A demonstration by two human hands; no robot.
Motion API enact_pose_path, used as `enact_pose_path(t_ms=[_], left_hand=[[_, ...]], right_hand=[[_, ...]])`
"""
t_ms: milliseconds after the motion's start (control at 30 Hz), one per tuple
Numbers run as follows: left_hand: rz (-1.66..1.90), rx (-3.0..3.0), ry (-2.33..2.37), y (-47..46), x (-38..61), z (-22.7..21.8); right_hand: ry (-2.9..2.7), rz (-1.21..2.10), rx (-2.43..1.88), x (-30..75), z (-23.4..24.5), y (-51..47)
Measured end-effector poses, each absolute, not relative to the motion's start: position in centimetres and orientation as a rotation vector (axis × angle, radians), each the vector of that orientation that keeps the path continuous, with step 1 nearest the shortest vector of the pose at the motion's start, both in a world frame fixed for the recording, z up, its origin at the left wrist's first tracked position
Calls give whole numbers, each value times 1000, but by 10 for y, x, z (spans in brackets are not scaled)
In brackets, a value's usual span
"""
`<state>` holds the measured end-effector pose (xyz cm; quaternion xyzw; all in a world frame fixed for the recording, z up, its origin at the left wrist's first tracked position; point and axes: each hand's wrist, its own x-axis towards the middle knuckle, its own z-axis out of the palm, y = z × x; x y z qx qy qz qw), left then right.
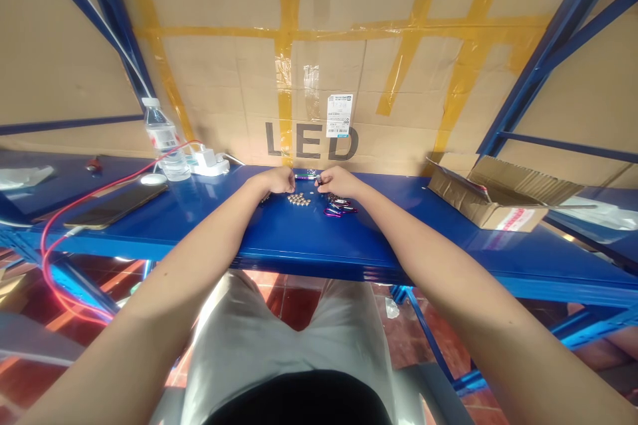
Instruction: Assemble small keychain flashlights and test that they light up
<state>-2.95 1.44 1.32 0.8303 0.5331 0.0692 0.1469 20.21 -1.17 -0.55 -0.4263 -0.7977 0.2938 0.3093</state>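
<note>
Both my hands are at the far side of the blue shelf top (319, 239), close to the cardboard. My left hand (279, 180) is closed, its fingertips pinched down; what is in them is hidden. My right hand (337, 181) is also closed, pinching at a small dark piece too tiny to name. Between the hands shows a thin shiny purple and green item (305, 176); whether either hand grips it is unclear. A pile of small gold-coloured metal pieces (299, 199) lies just in front. Shiny pink-purple metal loops (340, 207) lie below my right hand.
A large cardboard sheet (224, 93) stands behind the shelf. An open cardboard box (513, 216) is at the right. On the left are a water bottle (167, 143), a white plug adapter (207, 161), a phone (117, 206) and a red cable (44, 246) hanging over the edge.
</note>
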Motion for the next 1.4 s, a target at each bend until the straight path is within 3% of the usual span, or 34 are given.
enact_pose_path(t_ms=[567, 1400], left_hand=[[370, 2403, 1438, 13, -26, 10], [247, 2455, 1442, 13, -32, 12]], right_hand=[[-2132, 734, -1207, 201, -1, -15], [-2185, 672, -1174, 199, -5, -10]])
